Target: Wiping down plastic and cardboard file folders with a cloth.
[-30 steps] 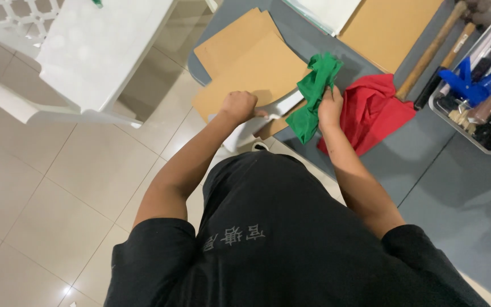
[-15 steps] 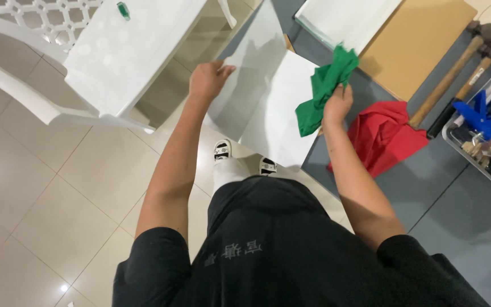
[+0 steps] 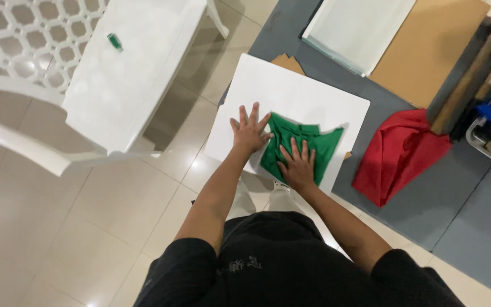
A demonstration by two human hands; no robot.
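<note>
The left hand is lying flat on the white board, fingers spread and grasping nothing, just touching the green cloth. The right hand is pressing that cloth, fingers released, hiding its lower part. The board is overhanging the table, covering brown cardboard.
</note>
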